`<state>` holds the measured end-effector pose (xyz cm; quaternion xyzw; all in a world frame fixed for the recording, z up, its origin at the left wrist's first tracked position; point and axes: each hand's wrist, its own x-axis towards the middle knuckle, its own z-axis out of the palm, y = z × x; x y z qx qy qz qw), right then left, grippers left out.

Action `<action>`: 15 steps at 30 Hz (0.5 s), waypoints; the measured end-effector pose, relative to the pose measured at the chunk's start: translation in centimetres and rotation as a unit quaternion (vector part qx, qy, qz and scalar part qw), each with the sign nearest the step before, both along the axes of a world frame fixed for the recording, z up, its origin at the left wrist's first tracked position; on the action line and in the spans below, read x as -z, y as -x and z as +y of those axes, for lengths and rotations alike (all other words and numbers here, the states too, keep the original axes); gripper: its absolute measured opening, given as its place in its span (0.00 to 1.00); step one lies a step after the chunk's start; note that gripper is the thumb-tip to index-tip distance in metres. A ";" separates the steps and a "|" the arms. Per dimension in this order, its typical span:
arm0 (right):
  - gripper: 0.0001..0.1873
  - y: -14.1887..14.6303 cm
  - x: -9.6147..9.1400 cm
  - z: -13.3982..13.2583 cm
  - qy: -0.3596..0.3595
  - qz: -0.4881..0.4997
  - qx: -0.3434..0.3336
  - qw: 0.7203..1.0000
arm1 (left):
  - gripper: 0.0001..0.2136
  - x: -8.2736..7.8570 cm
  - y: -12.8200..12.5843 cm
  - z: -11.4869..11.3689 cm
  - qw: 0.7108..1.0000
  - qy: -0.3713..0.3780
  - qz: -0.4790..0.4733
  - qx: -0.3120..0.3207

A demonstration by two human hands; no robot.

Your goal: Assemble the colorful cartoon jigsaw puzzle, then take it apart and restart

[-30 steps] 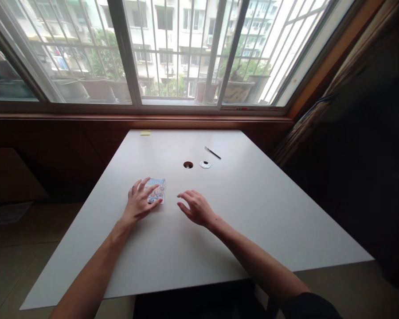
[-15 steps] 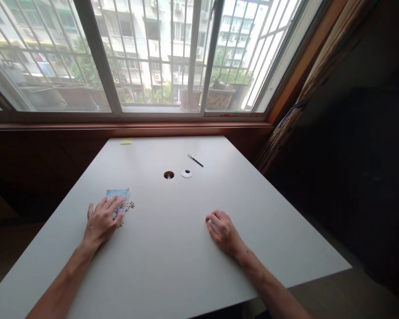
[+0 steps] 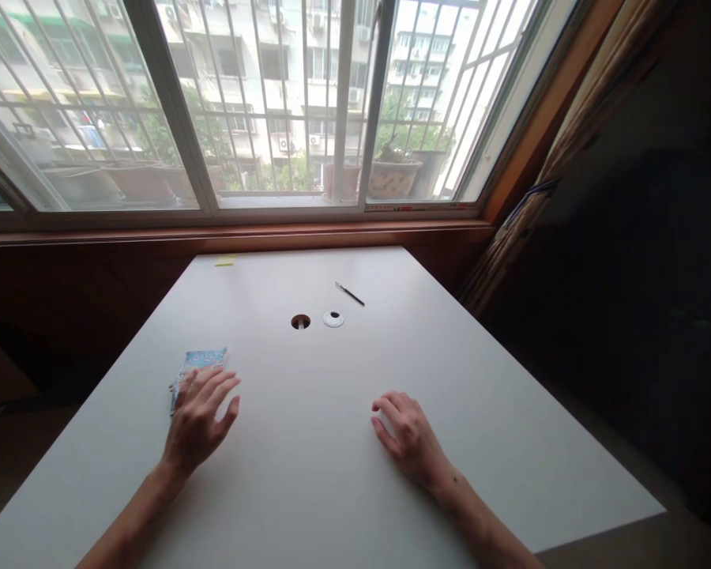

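A small blue printed packet or sheet [image 3: 206,358] lies on the left part of the white table. My left hand [image 3: 198,419] is over its lower right part, fingers outstretched and thumb apart; whether it touches the packet I cannot tell. A few tiny bits [image 3: 171,388] show at the packet's left edge, too small to name. To the right, my right hand [image 3: 408,435] rests at the tabletop with fingers loosely curled and a gap between thumb and forefinger. Nothing shows in it.
A dark pen [image 3: 350,294] lies farther back on the white table [image 3: 308,490]. In front of it are a round cable hole [image 3: 300,322] and its white ring cover [image 3: 332,319]. Yellow strips [image 3: 225,260] sit at the far left corner. A barred window and a curtain [image 3: 530,194] stand beyond.
My left hand has shifted right and nearer, uncovering the packet's left side. The bits at the packet's right edge no longer show. My right hand has loosened slightly; the view has tilted a little.
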<state>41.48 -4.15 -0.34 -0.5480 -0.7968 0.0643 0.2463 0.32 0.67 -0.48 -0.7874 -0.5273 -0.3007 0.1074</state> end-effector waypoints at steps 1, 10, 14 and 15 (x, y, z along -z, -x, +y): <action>0.07 0.3 -0.5 0.0 0.001 -0.009 0.001 1.000 | 0.11 -0.4 -0.8 -0.4 1.000 0.007 0.004 0.015; 0.44 4.8 -0.1 1.0 0.042 -0.093 -0.076 0.992 | 0.39 1.7 -9.5 -3.0 0.986 0.103 0.098 0.088; 0.48 4.9 2.4 1.7 0.090 -0.113 -0.096 0.985 | 0.45 4.2 -9.5 -2.5 0.982 0.119 0.115 0.091; 0.48 4.8 2.7 1.7 0.096 -0.115 -0.097 0.984 | 0.45 4.4 -9.3 -2.4 0.981 0.127 0.116 0.089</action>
